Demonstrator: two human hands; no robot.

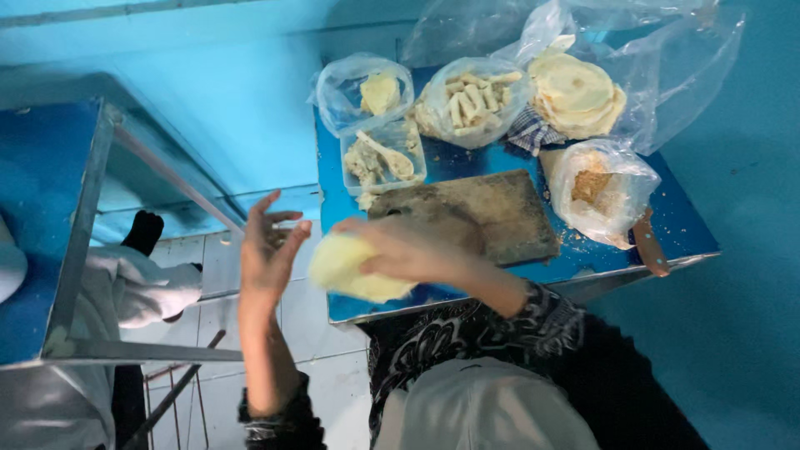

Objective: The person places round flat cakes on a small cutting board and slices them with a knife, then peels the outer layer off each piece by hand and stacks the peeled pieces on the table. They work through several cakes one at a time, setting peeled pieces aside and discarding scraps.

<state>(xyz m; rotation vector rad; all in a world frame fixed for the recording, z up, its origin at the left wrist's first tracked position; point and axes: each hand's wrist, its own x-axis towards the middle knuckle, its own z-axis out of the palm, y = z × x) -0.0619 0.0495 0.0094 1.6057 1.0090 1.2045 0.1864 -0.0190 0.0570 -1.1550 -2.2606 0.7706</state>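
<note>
Pale yellow, soft round dough disc clamped in right hand, over near left table edge. Left hand open, fingers spread, empty, just beside. Shaping step, seemingly; next likely calls for both palms pressing evenly.

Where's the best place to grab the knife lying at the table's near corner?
Probably by the brown handle: this end of the knife overhangs the blue table edge beside the bag of crumbs, so come in from the open near side; the blade is hidden behind the bag.
</note>
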